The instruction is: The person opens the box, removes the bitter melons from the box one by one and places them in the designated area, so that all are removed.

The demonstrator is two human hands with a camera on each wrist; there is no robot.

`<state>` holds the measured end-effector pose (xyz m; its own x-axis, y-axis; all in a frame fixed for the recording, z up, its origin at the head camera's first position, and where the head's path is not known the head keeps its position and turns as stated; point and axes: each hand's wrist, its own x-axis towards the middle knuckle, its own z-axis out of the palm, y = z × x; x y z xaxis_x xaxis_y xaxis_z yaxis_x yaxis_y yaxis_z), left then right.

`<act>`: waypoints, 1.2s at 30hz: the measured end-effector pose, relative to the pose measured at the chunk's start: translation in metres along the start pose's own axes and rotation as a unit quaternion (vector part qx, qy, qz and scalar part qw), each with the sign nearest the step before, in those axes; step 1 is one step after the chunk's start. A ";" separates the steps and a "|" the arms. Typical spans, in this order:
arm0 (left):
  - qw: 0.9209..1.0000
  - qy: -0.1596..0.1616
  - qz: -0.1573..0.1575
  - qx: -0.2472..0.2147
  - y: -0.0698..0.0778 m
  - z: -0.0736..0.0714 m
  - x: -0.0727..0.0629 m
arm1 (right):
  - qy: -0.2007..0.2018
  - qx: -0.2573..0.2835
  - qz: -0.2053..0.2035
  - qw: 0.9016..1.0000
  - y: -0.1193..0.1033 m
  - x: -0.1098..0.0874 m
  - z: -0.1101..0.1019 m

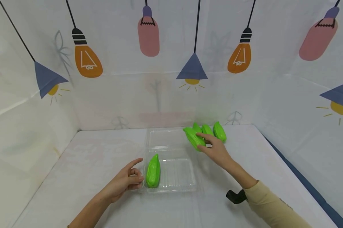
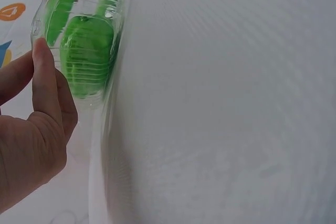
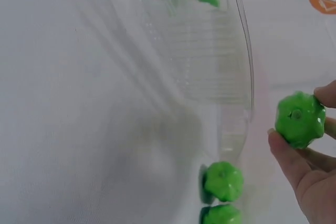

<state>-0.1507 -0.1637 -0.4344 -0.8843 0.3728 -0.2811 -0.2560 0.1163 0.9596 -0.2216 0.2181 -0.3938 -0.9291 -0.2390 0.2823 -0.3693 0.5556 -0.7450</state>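
Observation:
A clear plastic clamshell box [image 1: 174, 186] lies opened out on the white table, its lid half toward the back. One ridged green toy bitter melon [image 1: 153, 172] lies lengthwise at the box's left side, its pointed end away from me. At the box's left rim my left hand [image 1: 124, 182] pinches the edge between thumb and curled fingers, index finger extended. Above the lid's right side, my right hand [image 1: 215, 151] holds a second bitter melon [image 1: 195, 138] between thumb and fingers. The right wrist view shows that melon [image 3: 300, 119] end-on, lifted off the table.
Three more bitter melons [image 1: 219, 131] lie side by side at the back right, partly hidden by the right hand and its melon. A black curved object [image 1: 235, 196] sits beside the right sleeve, partly covered. White printed curtains [image 1: 171, 101] enclose the table's back and sides.

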 end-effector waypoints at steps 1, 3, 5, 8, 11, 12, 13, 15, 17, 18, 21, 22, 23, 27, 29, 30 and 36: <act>1.000 0.000 0.000 0.001 0.000 0.000 0.000 | 0.001 0.003 0.008 1.000 0.002 0.001 -0.001; 1.000 0.001 0.001 0.001 0.000 -0.001 0.000 | 0.003 0.007 0.023 1.000 0.005 0.004 -0.003; 1.000 0.003 -0.002 0.001 -0.001 -0.001 0.001 | 0.007 0.012 0.033 0.999 0.009 0.005 -0.005; 1.000 0.007 -0.007 0.000 -0.001 -0.001 0.001 | 0.016 0.013 0.041 0.999 0.017 0.008 -0.009; 1.000 0.006 -0.007 0.000 -0.001 -0.001 0.001 | 0.028 0.005 0.047 0.998 0.027 0.011 -0.013; 1.000 0.005 -0.006 0.000 0.000 -0.001 0.001 | 0.032 0.000 0.048 0.998 0.030 0.011 -0.014; 1.000 0.004 -0.005 0.000 0.000 -0.001 0.001 | 0.037 -0.006 0.050 0.998 0.033 0.012 -0.015; 1.000 0.003 -0.003 -0.001 0.000 -0.001 0.000 | 0.045 -0.017 0.053 0.997 0.038 0.013 -0.017; 1.000 0.003 -0.004 -0.002 0.000 -0.001 -0.001 | 0.053 -0.024 0.054 0.997 0.043 0.013 -0.019; 1.000 0.003 -0.004 -0.003 0.000 -0.001 -0.001 | 0.057 -0.027 0.054 0.997 0.045 0.013 -0.021; 1.000 0.004 -0.004 -0.004 0.000 -0.001 -0.001 | 0.067 -0.031 0.054 0.996 0.051 0.013 -0.025; 1.000 0.004 -0.003 -0.004 -0.001 -0.001 -0.001 | 0.070 -0.033 0.053 0.996 0.053 0.013 -0.026; 1.000 0.004 -0.003 -0.004 -0.001 -0.001 -0.001 | 0.075 -0.034 0.053 0.995 0.055 0.013 -0.028; 1.000 0.002 -0.001 -0.005 -0.001 -0.001 -0.001 | 0.091 -0.042 0.045 0.994 0.064 0.015 -0.034; 1.000 0.001 0.000 -0.005 -0.001 -0.001 -0.001 | 0.099 -0.043 0.042 0.993 0.067 0.016 -0.037; 1.000 0.000 0.001 -0.005 -0.001 -0.001 -0.001 | 0.101 -0.044 0.041 0.993 0.069 0.016 -0.038; 1.000 -0.002 0.002 -0.005 0.000 -0.001 -0.001 | 0.115 -0.048 0.043 0.991 0.079 0.017 -0.049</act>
<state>-0.1500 -0.1649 -0.4339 -0.8837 0.3771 -0.2773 -0.2563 0.1059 0.9608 -0.2680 0.2967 -0.4179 -0.9338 -0.0059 0.3578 -0.2777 0.6426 -0.7141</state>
